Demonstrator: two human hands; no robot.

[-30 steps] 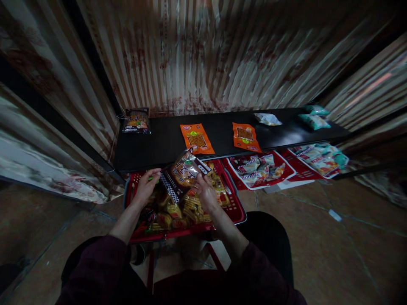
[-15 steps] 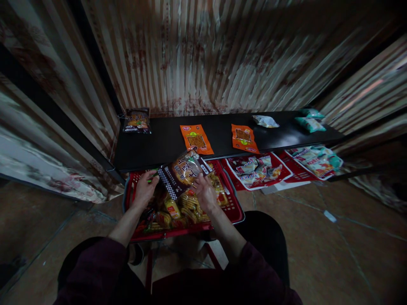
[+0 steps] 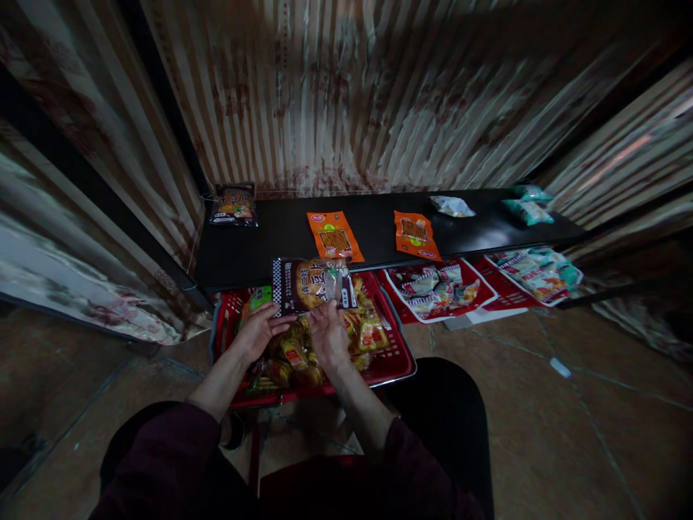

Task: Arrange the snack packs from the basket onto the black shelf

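Both of my hands hold a dark snack packet (image 3: 312, 284) with a checkered edge above a red basket (image 3: 398, 359) full of snack packets. My left hand (image 3: 258, 330) grips the packet's lower left edge. My right hand (image 3: 326, 334) pinches its lower middle. The packet faces me, level, just in front of the black shelf (image 3: 271, 249).
On the black shelf lie a dark packet (image 3: 233, 204) at the far left, two orange packets (image 3: 334, 235) (image 3: 415, 234), a pale packet (image 3: 452, 206) and green packets (image 3: 528, 209). Red trays (image 3: 481, 289) of snacks sit below the shelf to the right. Corrugated walls surround it.
The packet has turned from tilted to level and moved slightly left. My left hand has come from the basket's edge onto the packet; my right hand shifted left.
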